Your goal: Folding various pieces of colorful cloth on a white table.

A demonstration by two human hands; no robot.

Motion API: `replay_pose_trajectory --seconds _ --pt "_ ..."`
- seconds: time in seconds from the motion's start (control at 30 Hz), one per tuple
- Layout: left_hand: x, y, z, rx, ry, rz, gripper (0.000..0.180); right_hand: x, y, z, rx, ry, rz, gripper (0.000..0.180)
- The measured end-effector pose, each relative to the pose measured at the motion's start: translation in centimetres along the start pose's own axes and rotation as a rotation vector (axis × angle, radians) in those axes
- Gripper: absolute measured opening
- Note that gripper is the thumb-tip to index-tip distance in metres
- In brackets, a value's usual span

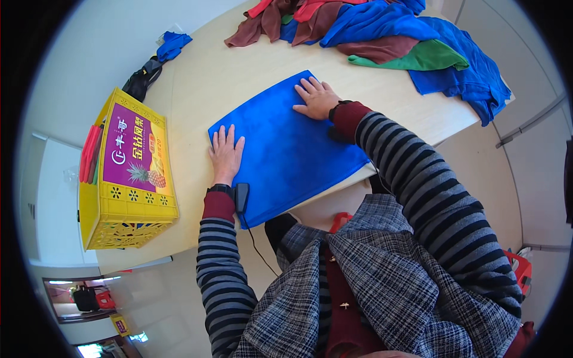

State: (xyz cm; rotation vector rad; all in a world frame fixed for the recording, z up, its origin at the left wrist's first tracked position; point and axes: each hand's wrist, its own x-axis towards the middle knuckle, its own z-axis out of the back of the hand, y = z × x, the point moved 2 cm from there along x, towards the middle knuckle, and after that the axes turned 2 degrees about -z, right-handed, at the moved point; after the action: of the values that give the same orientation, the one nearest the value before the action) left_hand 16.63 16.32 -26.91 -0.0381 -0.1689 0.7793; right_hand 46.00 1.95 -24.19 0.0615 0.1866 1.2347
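Observation:
A bright blue cloth lies spread flat on the pale wooden table, its near edge hanging slightly over the table's front. My left hand rests palm down on the cloth's left edge, fingers apart. My right hand presses flat on the cloth's far right corner, fingers spread. Neither hand grips anything. Both forearms wear striped sleeves with dark bands at the wrists.
A heap of cloths in blue, brown, red and green fills the table's far right. A yellow plastic crate with a printed fruit panel stands at the left. A small blue cloth and black straps lie at the far left edge.

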Motion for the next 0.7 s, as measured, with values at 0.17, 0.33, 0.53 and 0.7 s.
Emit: replay_pose_trajectory --seconds 0.17,0.33,0.53,0.7 --pt "-0.3 0.6 1.0 0.019 0.0 0.061 0.064 0.4 -0.2 1.4 -0.069 0.081 -0.136 0.078" --pt "2.0 -2.1 1.5 0.12 -0.04 -0.035 0.065 2.0 3.9 2.2 -0.121 -0.069 0.042 0.076" --pt "4.4 -3.7 -0.1 0.017 0.034 -0.062 0.063 4.0 5.9 0.5 -0.03 -0.023 0.11 0.072" --pt "4.9 -1.0 -0.5 0.044 -0.035 0.018 0.064 5.3 3.7 0.1 -0.034 -0.026 0.068 0.071"
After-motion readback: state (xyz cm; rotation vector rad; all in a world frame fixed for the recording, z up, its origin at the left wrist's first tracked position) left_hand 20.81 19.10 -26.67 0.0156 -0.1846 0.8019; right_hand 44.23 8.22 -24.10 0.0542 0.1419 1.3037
